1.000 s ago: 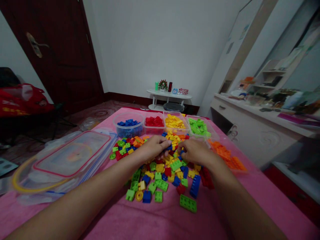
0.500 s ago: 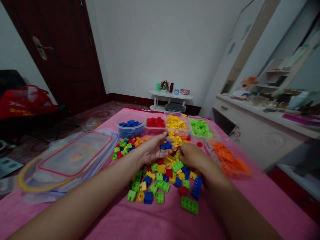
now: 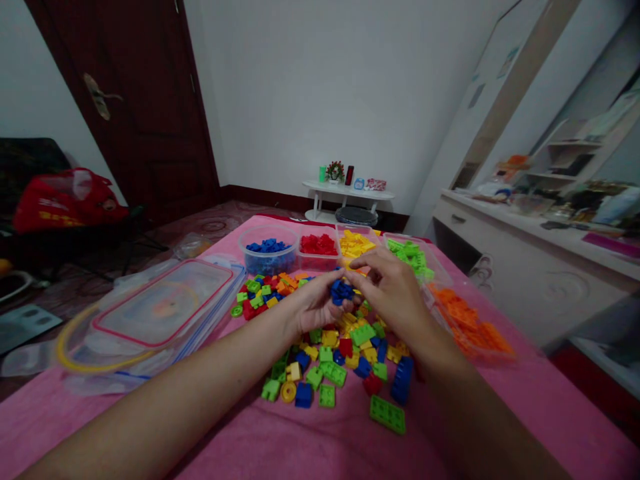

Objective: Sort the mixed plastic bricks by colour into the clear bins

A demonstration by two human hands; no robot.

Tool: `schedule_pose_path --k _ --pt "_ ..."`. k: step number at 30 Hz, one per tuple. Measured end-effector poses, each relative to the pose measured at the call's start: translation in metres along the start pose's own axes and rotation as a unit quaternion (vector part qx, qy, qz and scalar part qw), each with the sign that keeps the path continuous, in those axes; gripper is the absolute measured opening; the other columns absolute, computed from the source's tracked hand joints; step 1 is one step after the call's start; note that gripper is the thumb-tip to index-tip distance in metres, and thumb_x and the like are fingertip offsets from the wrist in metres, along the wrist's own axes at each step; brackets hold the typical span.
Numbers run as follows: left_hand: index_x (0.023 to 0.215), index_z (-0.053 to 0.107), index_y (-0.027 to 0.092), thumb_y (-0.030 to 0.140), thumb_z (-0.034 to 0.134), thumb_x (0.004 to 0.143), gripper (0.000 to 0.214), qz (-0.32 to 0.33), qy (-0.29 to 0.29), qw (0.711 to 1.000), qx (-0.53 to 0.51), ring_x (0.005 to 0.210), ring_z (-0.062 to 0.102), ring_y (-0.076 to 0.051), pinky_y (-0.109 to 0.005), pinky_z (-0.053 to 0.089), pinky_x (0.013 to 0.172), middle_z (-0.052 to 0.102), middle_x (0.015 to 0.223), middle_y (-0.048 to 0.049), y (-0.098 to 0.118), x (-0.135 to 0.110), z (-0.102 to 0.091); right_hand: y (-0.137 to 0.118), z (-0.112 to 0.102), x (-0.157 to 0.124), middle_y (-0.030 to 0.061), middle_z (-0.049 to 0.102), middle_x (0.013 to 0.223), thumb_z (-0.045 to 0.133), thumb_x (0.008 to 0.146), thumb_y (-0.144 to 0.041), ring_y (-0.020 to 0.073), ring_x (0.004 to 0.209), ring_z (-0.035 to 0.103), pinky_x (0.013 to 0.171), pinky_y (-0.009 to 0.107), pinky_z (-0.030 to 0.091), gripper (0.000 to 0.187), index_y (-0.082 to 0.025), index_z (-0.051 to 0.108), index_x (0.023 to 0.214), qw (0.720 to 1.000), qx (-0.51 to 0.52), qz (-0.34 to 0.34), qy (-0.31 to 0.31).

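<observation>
Right hand (image 3: pixel 393 277): lifted off the pile since the frame half a second ago and brought across to the other palm in the head view, the only view on my remote feed; its fingers are half bent, thumb and forefinger close to that palm, and I cannot tell whether they pinch a piece.
Left hand (image 3: pixel 323 303): palm up over the pile, fingers curled loosely around a small cluster of blue blocks (image 3: pixel 341 292).
Mixed pile (image 3: pixel 345 347): green, yellow, red, blue and orange pieces spread over the pink cloth (image 3: pixel 270 440) below both hands, with a long green block (image 3: pixel 387 415) at the near edge.
Colour row: beyond the pile, a round tub (image 3: pixel 266 261) of blue, then a red box (image 3: pixel 316 261), a yellow box (image 3: pixel 347 263) and a green box (image 3: pixel 441 268); an orange box (image 3: pixel 493 355) sits nearer, at the right.
Boxed against loose: partway along, I judge; all five containers carry what looks to me like a single colour, while many pieces, blue ones among them, lie outside, and the held cluster is in no container.
Lids (image 3: pixel 163 303): clear ones, rimmed in red and yellow, stacked at the left, off the containers.
</observation>
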State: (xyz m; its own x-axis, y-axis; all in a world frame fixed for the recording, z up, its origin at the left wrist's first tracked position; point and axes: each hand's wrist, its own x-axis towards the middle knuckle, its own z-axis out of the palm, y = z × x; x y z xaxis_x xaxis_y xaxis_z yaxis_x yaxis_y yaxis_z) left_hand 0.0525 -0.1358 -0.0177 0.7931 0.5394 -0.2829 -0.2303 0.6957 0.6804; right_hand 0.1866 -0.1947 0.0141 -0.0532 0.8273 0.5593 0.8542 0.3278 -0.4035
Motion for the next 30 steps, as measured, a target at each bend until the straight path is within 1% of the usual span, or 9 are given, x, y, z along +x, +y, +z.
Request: schedule_pose_path --k 3,5,7,10,16,21,24,26,30 --pt "0.091 0.057 0.009 0.022 0.045 0.090 0.017 0.036 0.045 0.998 -0.032 0.046 0.047 -0.004 -0.008 0.030 0.031 0.057 0.072 -0.0058 0.024 -0.002 -0.005 0.005 -0.006 0.001 0.0054 0.064 0.085 0.055 0.082 -0.028 0.0144 0.071 0.056 0.066 0.026 0.042 0.016 -0.018 0.068 0.082 0.999 0.005 0.009 0.036" --pt "0.094 0.057 0.010 0.019 0.046 0.089 0.015 0.139 0.107 0.983 -0.054 0.052 0.050 -0.006 -0.010 0.039 0.038 0.057 0.076 -0.0065 0.048 -0.006 -0.012 0.007 -0.009 0.001 0.0046 0.064 0.081 0.055 0.082 -0.029 0.0144 0.070 0.056 0.065 0.026 0.041 0.017 -0.018 0.067 0.080 0.999 0.003 0.011 0.049" --pt "0.100 0.056 0.012 0.021 0.046 0.089 0.018 0.258 0.201 0.942 -0.073 0.062 0.055 -0.009 -0.016 0.049 0.052 0.057 0.081 -0.0070 0.072 -0.011 -0.022 0.008 -0.009 0.002 0.0042 0.064 0.080 0.055 0.081 -0.029 0.0143 0.069 0.056 0.065 0.026 0.041 0.016 -0.019 0.067 0.078 0.999 0.003 0.017 0.051" --pt "0.113 0.052 0.013 0.031 0.048 0.087 0.032 0.335 0.298 0.892 -0.056 0.081 0.059 -0.014 -0.028 0.053 0.075 0.057 0.097 -0.0101 0.098 -0.020 -0.040 0.011 -0.006 0.002 0.0042 0.064 0.080 0.054 0.081 -0.028 0.0142 0.070 0.056 0.065 0.025 0.041 0.017 -0.018 0.068 0.078 0.999 -0.005 0.026 0.046" --pt "0.120 0.055 0.021 0.048 0.055 0.078 0.050 0.388 0.341 0.847 0.125 0.124 0.042 -0.025 -0.042 0.034 0.102 0.050 0.131 -0.0101 0.097 -0.024 -0.058 0.030 0.007 0.003 0.0045 0.065 0.086 0.055 0.078 -0.026 0.0137 0.068 0.056 0.065 0.025 0.041 0.017 -0.018 0.068 0.083 0.996 -0.056 0.063 -0.041" --pt "0.102 0.066 0.014 0.036 0.064 0.070 0.039 0.434 0.291 0.771 0.365 0.106 0.056 -0.022 -0.034 0.040 0.095 0.066 0.110 -0.0088 0.081 -0.010 -0.055 0.037 0.022 -0.001 0.0043 0.067 0.091 0.055 0.077 -0.021 0.0137 0.074 0.058 0.068 0.023 0.041 0.017 -0.018 0.068 0.086 0.989 -0.065 0.073 -0.109" --pt "0.094 0.068 0.009 0.031 0.061 0.071 0.033 0.365 0.226 0.777 0.460 0.073 0.062 -0.016 -0.027 0.047 0.071 0.070 0.084 -0.0082 0.068 -0.001 -0.052 0.035 0.034 -0.007 0.0032 0.067 0.089 0.061 0.074 -0.030 0.0157 0.078 0.059 0.066 0.024 0.039 0.018 -0.021 0.069 0.088 0.982 -0.077 0.069 -0.160" --pt "0.087 0.070 0.009 0.028 0.059 0.072 0.027 0.310 0.186 0.764 0.534 0.059 0.058 -0.012 -0.023 0.045 0.059 0.068 0.071 -0.0055 0.059 0.004 -0.050 0.034 0.041 -0.011 0.0033 0.067 0.087 0.066 0.070 -0.035 0.0164 0.077 0.058 0.063 0.024 0.037 0.021 -0.021 0.068 0.086 0.977 -0.090 0.059 -0.184" --pt "0.073 0.072 0.014 0.017 0.058 0.068 0.015 0.240 0.128 0.648 0.711 0.059 0.058 -0.011 -0.019 0.039 0.054 0.068 0.066 -0.0017 0.044 0.004 -0.042 0.036 0.047 -0.013 0.0031 0.064 0.075 0.066 0.065 -0.027 0.0139 0.066 0.055 0.056 0.023 0.032 0.012 -0.017 0.065 0.072 0.976 -0.088 0.065 -0.189"
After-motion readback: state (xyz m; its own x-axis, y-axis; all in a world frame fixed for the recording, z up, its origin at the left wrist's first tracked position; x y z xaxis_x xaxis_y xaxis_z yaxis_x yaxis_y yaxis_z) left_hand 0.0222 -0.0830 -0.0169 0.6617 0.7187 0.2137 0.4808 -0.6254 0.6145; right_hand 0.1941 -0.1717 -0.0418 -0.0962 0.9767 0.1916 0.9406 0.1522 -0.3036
